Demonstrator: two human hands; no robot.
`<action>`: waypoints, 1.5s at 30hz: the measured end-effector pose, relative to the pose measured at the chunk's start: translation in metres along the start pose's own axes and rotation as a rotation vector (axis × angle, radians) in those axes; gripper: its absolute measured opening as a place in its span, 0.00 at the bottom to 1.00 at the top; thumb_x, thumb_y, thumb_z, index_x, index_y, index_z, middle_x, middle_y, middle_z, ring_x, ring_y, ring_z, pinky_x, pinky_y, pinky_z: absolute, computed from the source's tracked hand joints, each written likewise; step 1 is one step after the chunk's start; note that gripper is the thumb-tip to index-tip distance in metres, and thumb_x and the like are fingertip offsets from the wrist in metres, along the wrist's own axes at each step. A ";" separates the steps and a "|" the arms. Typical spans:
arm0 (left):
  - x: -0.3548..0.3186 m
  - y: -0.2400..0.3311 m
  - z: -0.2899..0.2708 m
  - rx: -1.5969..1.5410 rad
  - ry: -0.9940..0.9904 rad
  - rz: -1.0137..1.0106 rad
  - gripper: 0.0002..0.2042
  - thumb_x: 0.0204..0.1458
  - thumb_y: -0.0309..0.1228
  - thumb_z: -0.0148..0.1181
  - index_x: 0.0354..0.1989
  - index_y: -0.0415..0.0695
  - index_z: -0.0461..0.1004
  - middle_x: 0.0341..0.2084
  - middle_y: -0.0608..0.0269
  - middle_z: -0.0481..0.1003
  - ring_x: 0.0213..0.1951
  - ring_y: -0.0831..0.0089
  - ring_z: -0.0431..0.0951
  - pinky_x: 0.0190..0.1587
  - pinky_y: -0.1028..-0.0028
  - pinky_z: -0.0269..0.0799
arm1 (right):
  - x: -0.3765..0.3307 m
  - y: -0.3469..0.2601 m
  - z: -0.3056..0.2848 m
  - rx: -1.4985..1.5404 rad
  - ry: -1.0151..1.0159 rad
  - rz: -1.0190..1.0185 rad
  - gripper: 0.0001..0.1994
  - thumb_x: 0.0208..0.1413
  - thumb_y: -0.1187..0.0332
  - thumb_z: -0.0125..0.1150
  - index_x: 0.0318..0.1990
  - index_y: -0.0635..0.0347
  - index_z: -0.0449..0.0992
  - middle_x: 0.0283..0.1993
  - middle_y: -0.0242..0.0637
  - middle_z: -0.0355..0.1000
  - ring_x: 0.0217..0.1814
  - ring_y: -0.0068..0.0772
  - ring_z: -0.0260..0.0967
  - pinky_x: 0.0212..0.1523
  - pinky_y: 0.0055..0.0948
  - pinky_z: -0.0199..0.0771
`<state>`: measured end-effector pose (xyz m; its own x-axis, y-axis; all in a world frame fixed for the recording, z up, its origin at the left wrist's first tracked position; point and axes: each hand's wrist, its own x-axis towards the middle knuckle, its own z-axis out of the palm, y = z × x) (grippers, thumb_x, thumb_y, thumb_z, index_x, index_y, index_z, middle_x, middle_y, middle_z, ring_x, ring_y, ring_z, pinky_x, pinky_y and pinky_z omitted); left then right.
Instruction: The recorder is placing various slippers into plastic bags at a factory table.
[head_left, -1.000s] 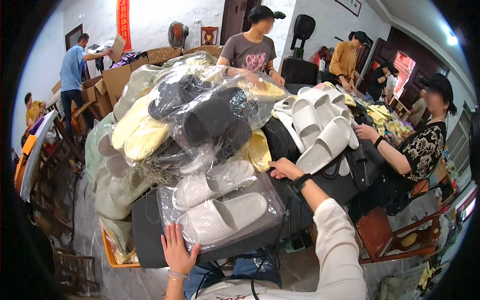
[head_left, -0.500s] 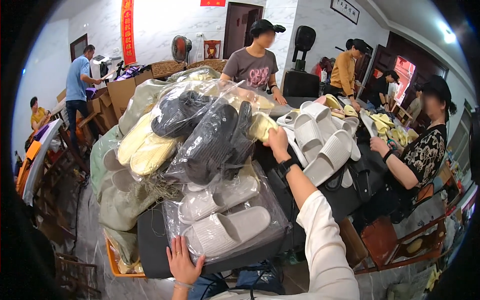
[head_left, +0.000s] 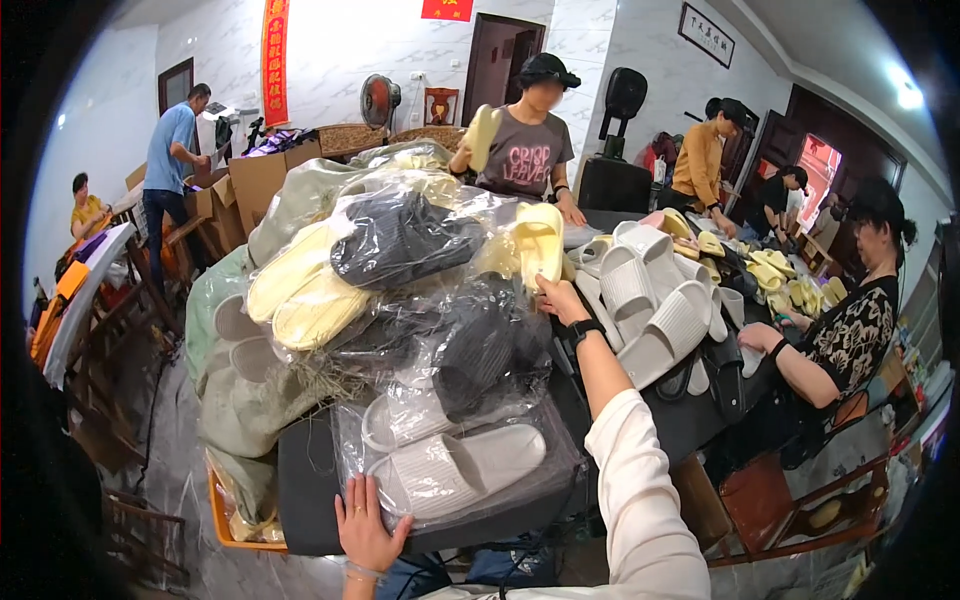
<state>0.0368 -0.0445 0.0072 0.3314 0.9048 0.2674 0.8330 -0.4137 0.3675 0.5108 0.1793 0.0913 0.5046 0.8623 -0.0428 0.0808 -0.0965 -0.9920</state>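
a: head view: a pale yellow slipper is gripped at its lower end by the right hand, fingers closed round it, just above the centre of the frame. it is held upright over the heap of bagged slippers.

b: and the left hand?

a: it is laid flat and open, fingers spread, against the clear bag of white slippers at the lower centre; nothing is grasped by it.

b: which step is judged to be in hand?

a: a single slipper seems to be lifted off the pile for sorting or pairing. a matching one would be needed next, and a steady hold on the bag below so that the stack is not tipped.

b: what is seen of the surface?

a: a dark table is almost hidden under the bags; loose white slippers are spread to the right of centre, yellow ones further right.

b: and the room?

a: white walls and a red banner are seen at the upper left, cardboard boxes below it, and a fan by a dark door. other people are seated or standing around the table.
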 end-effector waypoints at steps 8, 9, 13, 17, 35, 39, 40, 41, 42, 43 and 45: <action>-0.001 -0.002 -0.001 -0.019 0.018 0.012 0.40 0.45 0.54 0.56 0.61 0.35 0.57 0.60 0.44 0.59 0.63 0.51 0.55 0.63 0.52 0.44 | -0.089 -0.001 -0.005 -0.309 -0.276 0.240 0.36 0.47 0.35 0.55 0.51 0.60 0.70 0.53 0.36 0.67 0.53 0.32 0.63 0.50 0.37 0.62; -0.003 -0.003 0.001 -0.003 0.033 0.020 0.41 0.44 0.54 0.57 0.61 0.35 0.57 0.60 0.44 0.59 0.63 0.51 0.55 0.63 0.52 0.45 | -0.085 0.010 -0.004 -0.330 -0.198 0.246 0.34 0.45 0.36 0.58 0.51 0.55 0.72 0.55 0.35 0.67 0.54 0.32 0.63 0.50 0.35 0.62; 0.000 -0.002 0.001 -0.019 0.030 0.015 0.41 0.44 0.53 0.57 0.61 0.35 0.57 0.60 0.45 0.59 0.63 0.51 0.55 0.63 0.52 0.45 | -0.094 0.006 -0.012 -0.132 -0.221 0.295 0.22 0.45 0.48 0.65 0.39 0.56 0.77 0.39 0.29 0.73 0.37 0.22 0.68 0.36 0.27 0.64; 0.002 -0.002 0.004 -0.026 0.030 0.022 0.40 0.44 0.53 0.57 0.61 0.36 0.57 0.60 0.45 0.58 0.63 0.52 0.55 0.63 0.52 0.44 | -0.088 0.011 -0.017 -0.144 -0.178 0.000 0.09 0.47 0.66 0.59 0.32 0.63 0.74 0.21 0.29 0.67 0.13 0.21 0.55 0.16 0.22 0.51; -0.003 -0.001 -0.004 -0.010 0.036 0.003 0.39 0.47 0.55 0.54 0.61 0.36 0.58 0.60 0.45 0.59 0.63 0.53 0.56 0.64 0.54 0.45 | -0.075 -0.220 0.031 0.714 -0.240 -0.583 0.05 0.54 0.80 0.46 0.38 0.65 0.65 0.33 0.38 0.66 0.35 0.31 0.68 0.40 0.27 0.72; 0.004 0.001 0.003 0.006 0.048 0.041 0.40 0.46 0.55 0.56 0.61 0.37 0.58 0.60 0.47 0.60 0.63 0.54 0.57 0.63 0.54 0.46 | -0.024 -0.186 0.094 0.950 -0.428 -0.379 0.06 0.54 0.78 0.50 0.39 0.64 0.67 0.37 0.40 0.68 0.37 0.34 0.69 0.42 0.31 0.71; 0.004 0.000 0.003 0.013 0.044 0.030 0.40 0.46 0.55 0.56 0.61 0.37 0.58 0.60 0.47 0.60 0.63 0.54 0.57 0.63 0.54 0.46 | -0.026 -0.169 0.106 0.804 -0.416 -0.327 0.06 0.54 0.77 0.51 0.40 0.64 0.67 0.39 0.40 0.68 0.39 0.35 0.68 0.44 0.31 0.70; 0.004 0.000 0.004 0.015 0.056 0.033 0.40 0.46 0.56 0.56 0.61 0.37 0.58 0.60 0.47 0.60 0.63 0.55 0.57 0.63 0.54 0.46 | -0.035 -0.154 0.115 0.791 -0.428 -0.263 0.08 0.56 0.75 0.52 0.42 0.64 0.68 0.44 0.41 0.68 0.44 0.34 0.68 0.48 0.31 0.67; 0.002 -0.001 0.004 0.015 0.067 0.039 0.40 0.46 0.56 0.56 0.61 0.38 0.58 0.60 0.47 0.60 0.63 0.55 0.57 0.63 0.54 0.45 | -0.040 -0.132 0.114 0.642 -0.482 -0.432 0.10 0.57 0.73 0.52 0.45 0.66 0.67 0.47 0.40 0.68 0.48 0.30 0.66 0.51 0.28 0.64; -0.001 -0.003 0.004 0.003 0.059 0.025 0.40 0.46 0.56 0.56 0.61 0.38 0.58 0.60 0.47 0.60 0.63 0.55 0.56 0.64 0.54 0.45 | -0.059 -0.125 0.120 0.491 -0.318 -0.503 0.12 0.56 0.73 0.52 0.47 0.68 0.66 0.48 0.40 0.68 0.49 0.29 0.66 0.50 0.27 0.65; -0.001 -0.001 -0.001 0.001 0.044 0.010 0.40 0.46 0.55 0.56 0.61 0.37 0.58 0.60 0.47 0.60 0.63 0.55 0.56 0.64 0.54 0.45 | -0.095 -0.106 0.113 0.300 -0.037 -0.605 0.15 0.56 0.73 0.52 0.49 0.70 0.66 0.47 0.40 0.68 0.48 0.27 0.66 0.49 0.27 0.65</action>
<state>0.0352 -0.0453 0.0070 0.3199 0.8954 0.3097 0.8302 -0.4224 0.3639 0.3576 0.1639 0.1875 0.4155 0.7377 0.5321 0.0950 0.5466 -0.8320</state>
